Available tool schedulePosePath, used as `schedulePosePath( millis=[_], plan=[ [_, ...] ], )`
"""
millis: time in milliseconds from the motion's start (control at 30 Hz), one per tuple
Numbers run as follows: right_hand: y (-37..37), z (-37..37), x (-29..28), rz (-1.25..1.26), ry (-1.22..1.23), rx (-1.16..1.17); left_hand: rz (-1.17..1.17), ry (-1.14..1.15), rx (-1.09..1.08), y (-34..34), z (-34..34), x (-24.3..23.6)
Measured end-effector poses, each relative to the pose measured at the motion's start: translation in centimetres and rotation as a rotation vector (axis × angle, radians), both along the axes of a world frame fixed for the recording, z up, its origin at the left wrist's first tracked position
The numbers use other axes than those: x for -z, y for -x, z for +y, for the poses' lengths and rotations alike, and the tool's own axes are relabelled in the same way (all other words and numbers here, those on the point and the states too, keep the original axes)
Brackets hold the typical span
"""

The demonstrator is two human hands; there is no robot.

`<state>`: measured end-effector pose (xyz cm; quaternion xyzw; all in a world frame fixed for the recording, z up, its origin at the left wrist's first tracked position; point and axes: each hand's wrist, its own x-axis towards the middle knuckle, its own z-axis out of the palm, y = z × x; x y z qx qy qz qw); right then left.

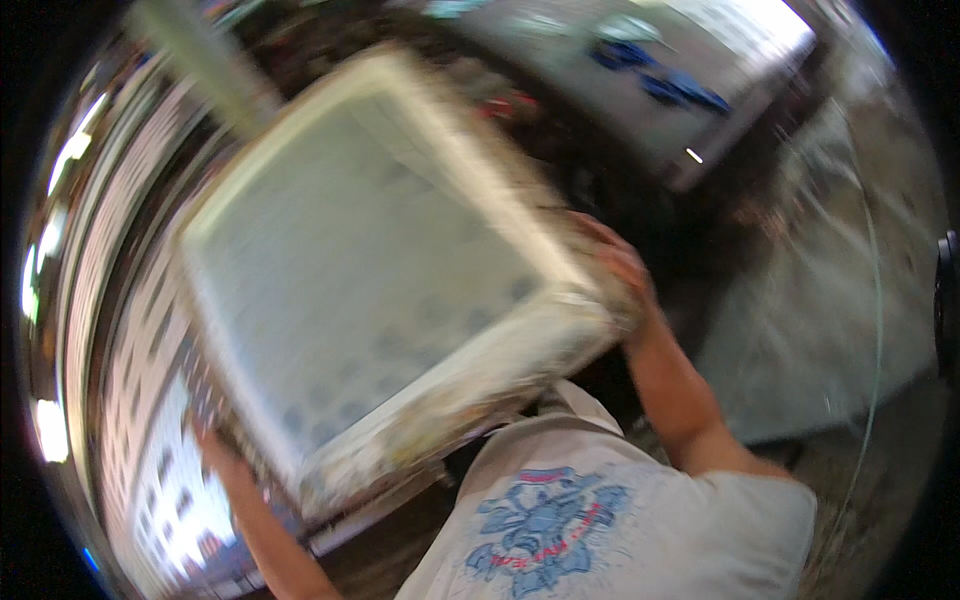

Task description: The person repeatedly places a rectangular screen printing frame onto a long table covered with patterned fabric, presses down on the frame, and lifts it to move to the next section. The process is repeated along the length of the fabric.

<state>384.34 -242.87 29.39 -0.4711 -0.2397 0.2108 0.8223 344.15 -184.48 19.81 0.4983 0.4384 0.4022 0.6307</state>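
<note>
You have the big pale box point(460, 395) out in front of your chest, tilted, with its rim facing you; it seems to be held up between your hands, though what lies beneath it is hidden. Your right hand point(622, 262) is grasping the box on its outer right side, just up from its near right corner. Your left hand point(212, 442) is at the left side, toward the near left corner; it is too blurred to tell whether its grip is closed or only propping.

As far as this moment shows, the lifting looks done and the setting down is not: the box appears to rest on no bench. Inside its rim is a greyish sheet point(330, 240), dotted with dark round spots near the near edge; blur hides whether that surface is finished.

Beyond the box's far right side stands a grey bench point(560, 60), with a blue bundle point(660, 78) near its right edge. Clear plastic sheeting point(810, 300) spreads well right of your right hand.
</note>
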Motion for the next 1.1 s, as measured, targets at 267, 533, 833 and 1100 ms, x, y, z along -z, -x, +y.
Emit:
schedulePosePath(
  millis=[267, 533, 833, 1100],
  plan=[
    [-1.6, 2.6, 5.7, 0.396, -0.118, -0.147, 0.207, -0.117, -0.15, -1.4, -8.4, -10.8],
    [0.8, 2.4, 8.2, 0.545, -0.157, -0.135, 0.33, -0.243, -0.155, 8.1, -1.5, -6.0],
    [0.6, 2.1, 8.9, 0.332, -0.032, -0.038, 0.254, -0.212, -0.02, 0.8, -3.2, 4.2],
    [2.0, 1.8, 10.0, 0.2, -0.03, 0.084, 0.074, -0.211, 0.093, -4.1, 1.0, 14.9]
  ],
)
